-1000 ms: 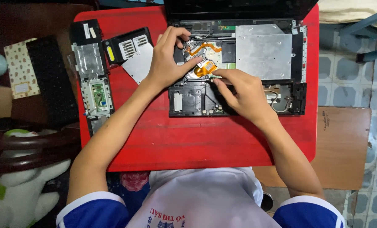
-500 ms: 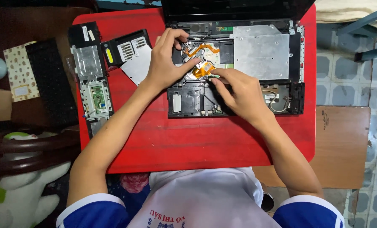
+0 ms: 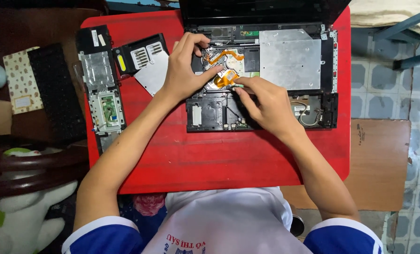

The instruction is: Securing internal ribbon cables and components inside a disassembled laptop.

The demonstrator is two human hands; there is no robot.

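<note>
Head view: an opened black plastic laptop base (image 3: 261,77) is lying on a glossy red table (image 3: 219,155), its keyboard deck gone and a flat, dull silver metal drive cover (image 3: 290,59) showing at its right. Near its middle, a thin orange flex cable (image 3: 225,77) is curling over the circuitry. The left hand (image 3: 186,70) is resting on the base's upper left, fingers bent, thumb pressing against the orange ribbon. The right hand (image 3: 266,106) is pinching its fingertips together just beside the cable's lower end; whether it is grasping anything, I cannot tell. Left of the base are lying a long black palm-rest panel with a silver plate (image 3: 99,89) and a ribbed black cover (image 3: 142,54).
</note>
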